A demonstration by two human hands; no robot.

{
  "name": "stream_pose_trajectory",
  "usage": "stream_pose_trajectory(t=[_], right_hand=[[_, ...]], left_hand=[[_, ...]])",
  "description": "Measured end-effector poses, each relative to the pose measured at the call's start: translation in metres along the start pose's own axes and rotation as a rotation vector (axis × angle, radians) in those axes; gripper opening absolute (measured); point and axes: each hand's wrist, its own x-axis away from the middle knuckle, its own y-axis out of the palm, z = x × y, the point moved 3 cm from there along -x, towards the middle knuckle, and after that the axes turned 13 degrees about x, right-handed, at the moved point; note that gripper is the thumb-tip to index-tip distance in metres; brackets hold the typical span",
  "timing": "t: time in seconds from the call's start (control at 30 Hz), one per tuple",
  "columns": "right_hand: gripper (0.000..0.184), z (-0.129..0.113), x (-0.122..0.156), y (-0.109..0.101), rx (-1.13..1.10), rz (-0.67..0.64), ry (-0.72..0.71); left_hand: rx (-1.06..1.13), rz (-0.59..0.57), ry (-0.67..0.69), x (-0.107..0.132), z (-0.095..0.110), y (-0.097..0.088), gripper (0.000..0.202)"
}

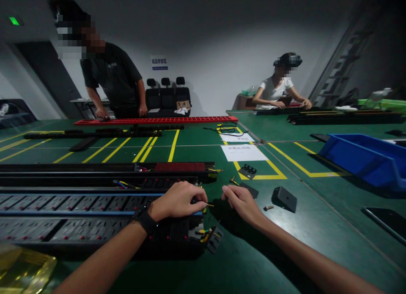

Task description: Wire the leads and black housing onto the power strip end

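My left hand (182, 199), with a black watch on the wrist, reaches over the right ends of the long black socket strips (104, 203). Its thumb and fingers pinch a small brass-coloured bolt (209, 205), whose shank points right. A short gap away, my right hand (241, 201) is closed, fingertips together; whatever they hold, if anything, is hidden. Below the left hand, yellow-green wires and a black end plate (215, 240) hang at the end of the nearest strip. To the right of my right hand lie another bolt (268, 208) and a black end cap (284, 199).
A blue bin (364, 156) and a phone (385, 222) are at right on the green table. Paper labels (243, 153) and small black plates (247, 171) lie ahead. Two people work across the table, one by a red rail (158, 120). Yellow plastic (27, 268) sits near left.
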Motion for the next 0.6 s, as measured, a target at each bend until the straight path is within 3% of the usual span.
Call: stream_pose_trajectory(t=[0.6], right_hand=[[0.062, -0.0013, 0.0013, 0.0003, -0.012, -0.007, 0.011]], left_hand=[[0.022, 0.03, -0.004, 0.0017, -0.0009, 0.0015, 0.019]])
